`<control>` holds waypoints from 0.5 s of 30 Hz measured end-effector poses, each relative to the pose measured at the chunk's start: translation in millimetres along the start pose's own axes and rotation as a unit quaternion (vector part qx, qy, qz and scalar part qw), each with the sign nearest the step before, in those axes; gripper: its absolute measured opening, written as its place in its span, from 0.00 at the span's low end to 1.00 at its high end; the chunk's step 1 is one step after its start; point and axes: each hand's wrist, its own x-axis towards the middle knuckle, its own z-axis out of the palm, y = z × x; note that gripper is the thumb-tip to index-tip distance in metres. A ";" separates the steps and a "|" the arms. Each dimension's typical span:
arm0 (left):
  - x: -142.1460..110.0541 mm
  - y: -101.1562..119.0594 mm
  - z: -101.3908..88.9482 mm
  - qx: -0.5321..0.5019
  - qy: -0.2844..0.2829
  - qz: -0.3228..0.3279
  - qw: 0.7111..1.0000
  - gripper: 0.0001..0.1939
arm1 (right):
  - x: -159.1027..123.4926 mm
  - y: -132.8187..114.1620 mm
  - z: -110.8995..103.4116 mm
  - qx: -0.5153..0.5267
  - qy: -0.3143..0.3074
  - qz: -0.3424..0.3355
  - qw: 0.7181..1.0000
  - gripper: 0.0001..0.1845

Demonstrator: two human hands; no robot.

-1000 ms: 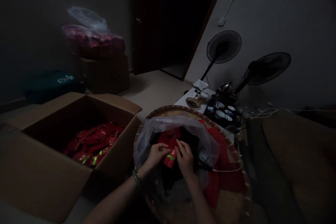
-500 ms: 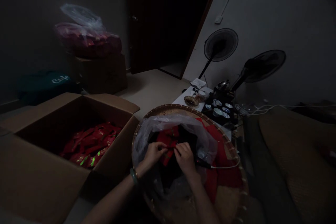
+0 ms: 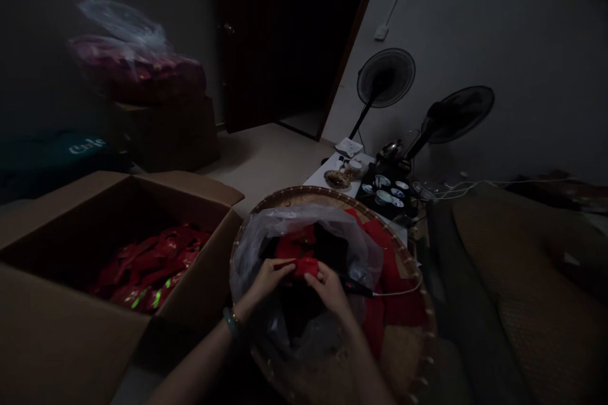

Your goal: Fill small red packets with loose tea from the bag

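Note:
Between both hands, over the woven round basket (image 3: 396,348), is a small red packet (image 3: 306,267). My left hand (image 3: 266,278) pinches its left end with thumb and fingers. At the right end, my right hand (image 3: 329,285) has its thumb and fingers closed on it. Below lies a crumpled clear plastic bag (image 3: 261,223) with dark cloth-like material and more red pieces in it. A dark handheld tool (image 3: 358,289) with a white cord rests just right of my right hand. Red sheets (image 3: 403,307) lie along the basket's right side.
An open cardboard box (image 3: 190,294) holding many red packets (image 3: 152,259) stands on the left. Behind it, a bag of red items (image 3: 137,73) sits on another box. A low table with cups (image 3: 384,196) and two fans (image 3: 387,78) stand beyond the basket.
The packet was upright with its printed, green-banded face showing; now it is turned sideways and looks shorter, a plain red side up. The whole view has swung somewhat right.

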 end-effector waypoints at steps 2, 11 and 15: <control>-3.4 3.3 2.1 -0.010 -0.023 -0.017 1.000 0.32 | -1.1 4.0 1.8 0.062 -0.028 0.047 0.997 0.25; -13.7 19.1 1.1 -0.038 -0.092 -0.046 0.994 0.36 | -6.1 8.0 3.9 0.165 -0.072 0.095 0.979 0.29; -0.8 9.2 -3.9 0.046 -0.050 0.020 0.997 0.32 | -1.6 -0.4 -1.6 0.094 -0.077 0.091 0.988 0.33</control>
